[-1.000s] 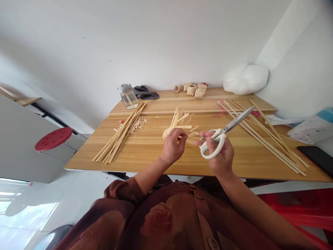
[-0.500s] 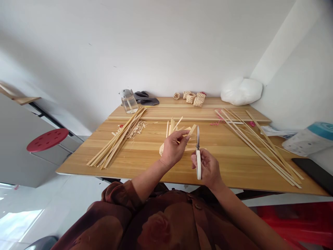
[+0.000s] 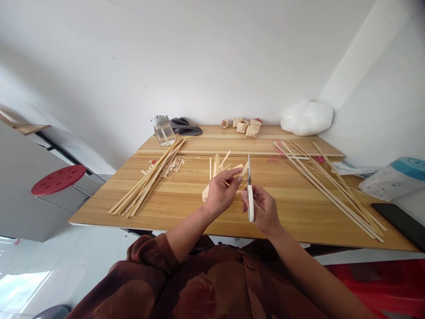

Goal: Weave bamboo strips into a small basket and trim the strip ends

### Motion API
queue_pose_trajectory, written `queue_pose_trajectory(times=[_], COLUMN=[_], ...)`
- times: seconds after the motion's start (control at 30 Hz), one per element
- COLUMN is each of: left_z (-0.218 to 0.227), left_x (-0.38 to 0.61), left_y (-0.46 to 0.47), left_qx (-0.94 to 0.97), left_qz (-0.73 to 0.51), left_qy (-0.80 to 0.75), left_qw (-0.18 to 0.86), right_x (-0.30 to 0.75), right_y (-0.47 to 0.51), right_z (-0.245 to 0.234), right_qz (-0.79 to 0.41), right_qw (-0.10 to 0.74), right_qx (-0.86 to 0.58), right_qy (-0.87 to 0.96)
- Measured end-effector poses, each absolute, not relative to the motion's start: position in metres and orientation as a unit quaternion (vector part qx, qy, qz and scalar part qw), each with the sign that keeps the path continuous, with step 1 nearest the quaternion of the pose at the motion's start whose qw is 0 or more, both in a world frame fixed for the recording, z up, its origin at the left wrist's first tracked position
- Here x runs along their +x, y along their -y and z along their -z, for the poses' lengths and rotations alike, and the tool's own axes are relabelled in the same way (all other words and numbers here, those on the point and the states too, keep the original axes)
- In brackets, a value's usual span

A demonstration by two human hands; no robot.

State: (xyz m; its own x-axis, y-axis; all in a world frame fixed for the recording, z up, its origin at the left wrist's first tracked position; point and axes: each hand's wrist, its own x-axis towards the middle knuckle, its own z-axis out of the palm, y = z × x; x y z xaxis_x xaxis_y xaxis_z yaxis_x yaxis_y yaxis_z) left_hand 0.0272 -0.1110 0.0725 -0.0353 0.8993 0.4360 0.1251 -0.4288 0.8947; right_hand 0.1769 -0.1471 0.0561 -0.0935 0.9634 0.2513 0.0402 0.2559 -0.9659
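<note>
My left hand (image 3: 222,193) pinches one woven piece (image 3: 205,193); my right hand (image 3: 262,211) grips one pair of scissors (image 3: 250,203), now upright and edge-on, where earlier they slanted.

Right of the half-woven pale bamboo piece (image 3: 206,193), reaching room runs over the light-wood tabletop (image 3: 299,208) until long loose bamboo strips (image 3: 332,197) block it; a bamboo-strip bundle (image 3: 142,186) obstructs leftward.

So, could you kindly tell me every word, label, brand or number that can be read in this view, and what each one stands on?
No text can be read.
The white packet with the teal top at the far right has faint marks, too small and blurred to read.
The scissors show no lettering.
</note>
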Motion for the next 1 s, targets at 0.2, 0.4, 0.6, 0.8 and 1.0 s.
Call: queue_pose_trajectory(times=[0.2,0.4,0.6,0.8,1.0], left_z=[-0.070,-0.072,-0.072,-0.080,-0.086], left_x=[0.028,0.028,0.028,0.026,0.024], left_y=[0.109,0.110,0.111,0.110,0.106], left_qx=[0.607,0.593,0.582,0.577,0.552], left_qz=[-0.589,-0.589,-0.584,-0.553,-0.554], left_qy=[-0.411,-0.412,-0.418,-0.396,-0.390], left_qw=[0.340,0.362,0.381,0.452,0.486], right_x=[0.177,0.176,0.174,0.179,0.180], right_y=[0.144,0.144,0.145,0.143,0.146], right_z=[-0.053,-0.053,-0.051,-0.048,-0.046], right_qz=[-0.440,-0.432,-0.429,-0.399,-0.412], right_qw=[0.523,0.520,0.516,0.506,0.509], right_qx=[-0.416,-0.416,-0.423,-0.449,-0.444], right_qy=[0.600,0.608,0.609,0.618,0.611])
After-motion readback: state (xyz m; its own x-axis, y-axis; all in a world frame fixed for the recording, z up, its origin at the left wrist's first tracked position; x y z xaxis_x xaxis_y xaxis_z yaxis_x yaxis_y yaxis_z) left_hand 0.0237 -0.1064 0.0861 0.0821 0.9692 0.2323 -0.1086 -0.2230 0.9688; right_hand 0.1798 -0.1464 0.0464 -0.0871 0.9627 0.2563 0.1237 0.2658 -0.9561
